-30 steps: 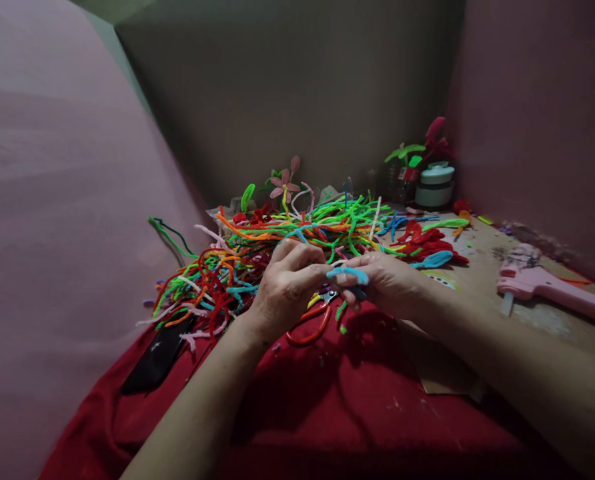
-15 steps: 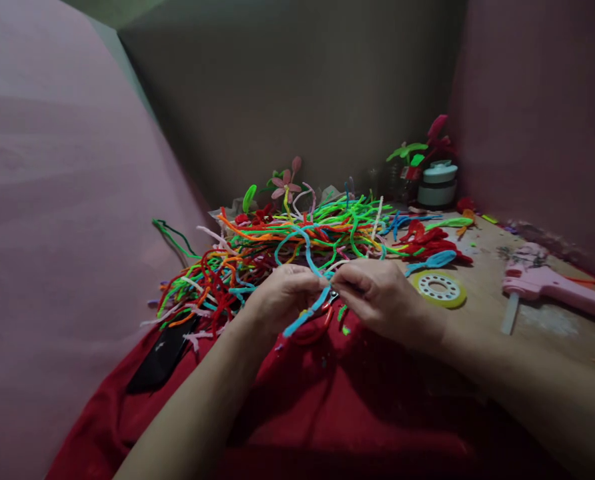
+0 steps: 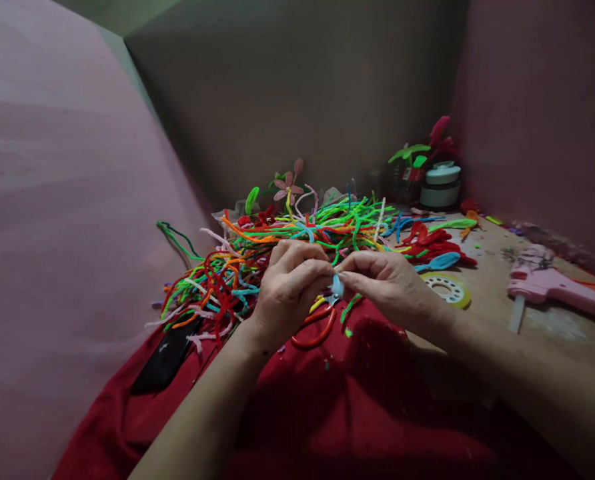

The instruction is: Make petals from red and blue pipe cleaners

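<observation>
A light blue pipe cleaner [image 3: 337,285] is pinched between my two hands, its short end showing below the fingertips. My left hand [image 3: 297,283] is closed on it from the left, thumb and forefinger pressed together. From the right, my right hand [image 3: 385,283] pinches the same piece, its fingertips almost touching the left ones. My fingers hide most of the pipe cleaner. Just below lies a pair of scissors [image 3: 313,341] with red handles, on the red cloth [image 3: 297,413]. Behind the hands spreads a heap of coloured pipe cleaners [image 3: 277,230].
A black phone [image 3: 165,363] lies at the left. On the right are a yellow tape roll [image 3: 465,297], a pink glue gun [image 3: 542,280], a blue leaf-shaped piece [image 3: 442,261] and red pieces [image 3: 432,243]. Farther back stand pipe-cleaner flowers [image 3: 288,187] and a lidded container [image 3: 441,183].
The blue pipe cleaner's long lower end and upper loop no longer show; a short bent part is visible at my fingertips. My left hand has turned and risen, uncovering the scissors' handles.
</observation>
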`<state>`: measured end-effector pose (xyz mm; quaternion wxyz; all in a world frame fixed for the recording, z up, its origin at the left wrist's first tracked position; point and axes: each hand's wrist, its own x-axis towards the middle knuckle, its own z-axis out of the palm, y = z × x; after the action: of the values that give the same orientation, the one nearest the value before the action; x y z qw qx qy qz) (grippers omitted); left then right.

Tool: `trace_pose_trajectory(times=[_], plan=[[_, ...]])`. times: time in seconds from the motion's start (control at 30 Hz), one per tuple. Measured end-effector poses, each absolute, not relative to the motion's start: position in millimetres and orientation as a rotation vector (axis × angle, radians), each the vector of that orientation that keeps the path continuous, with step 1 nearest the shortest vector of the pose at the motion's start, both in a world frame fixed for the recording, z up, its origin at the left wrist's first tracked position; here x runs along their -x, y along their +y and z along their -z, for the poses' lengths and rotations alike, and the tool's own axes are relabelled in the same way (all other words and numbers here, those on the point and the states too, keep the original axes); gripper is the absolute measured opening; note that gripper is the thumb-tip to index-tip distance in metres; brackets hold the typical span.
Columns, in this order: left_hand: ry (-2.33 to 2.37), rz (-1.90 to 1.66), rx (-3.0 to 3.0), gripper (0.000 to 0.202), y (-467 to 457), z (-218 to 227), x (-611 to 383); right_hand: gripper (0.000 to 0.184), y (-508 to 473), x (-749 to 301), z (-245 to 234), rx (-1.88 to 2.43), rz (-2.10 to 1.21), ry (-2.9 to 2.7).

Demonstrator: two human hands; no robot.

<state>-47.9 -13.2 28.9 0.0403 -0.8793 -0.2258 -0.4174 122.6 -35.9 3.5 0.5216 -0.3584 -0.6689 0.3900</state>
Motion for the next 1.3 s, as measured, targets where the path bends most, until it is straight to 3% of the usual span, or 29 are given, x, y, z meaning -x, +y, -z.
trace_pose_trajectory(times=[0.1, 0.27, 0.33, 0.47, 0.67, 0.83, 1.03, 1.13, 1.3], plan=[[-0.842, 1.253, 2.789, 0.009, -16.4, -28.6, 44.5, 0.015, -38.9, -120.8, -0.3, 0.892, -0.807, -1.663], [-1.677, 1.336, 3.298, 0.019, -19.1, -27.7, 39.3, 0.016, -43.3, -117.8, 5.1, 0.974, -0.409, -1.787], [-1.786, 1.435, 3.362, 0.018, -18.7, -26.7, 38.7, 0.016, -43.5, -117.4, 5.1, 0.984, -0.364, -1.794], [-1.622, 1.567, 3.147, 0.014, -19.2, -25.7, 38.7, 0.015, -40.4, -118.6, 1.9, 0.988, -0.541, -1.741], [-1.577, 1.699, 2.986, 0.011, -17.0, -29.3, 42.8, 0.023, -31.5, -123.0, -1.3, 0.907, -1.239, -1.53], [-1.373, 1.559, 2.803, 0.009, -13.9, -24.7, 46.1, 0.017, -28.2, -123.8, 0.3, 0.936, -1.223, -1.446], [-1.207, 1.123, 2.674, 0.009, -13.7, -20.5, 46.4, 0.02, -25.7, -122.4, 5.1, 1.069, -1.063, -1.611], [-1.199, 1.017, 2.67, 0.008, -13.6, -22.5, 47.3, 0.018, -27.6, -122.7, 7.8, 1.062, -0.738, -1.754], [-1.166, 0.951, 2.707, 0.007, -16.6, -24.7, 46.3, 0.02, -35.7, -124.1, 2.2, 0.821, 0.324, -1.712]])
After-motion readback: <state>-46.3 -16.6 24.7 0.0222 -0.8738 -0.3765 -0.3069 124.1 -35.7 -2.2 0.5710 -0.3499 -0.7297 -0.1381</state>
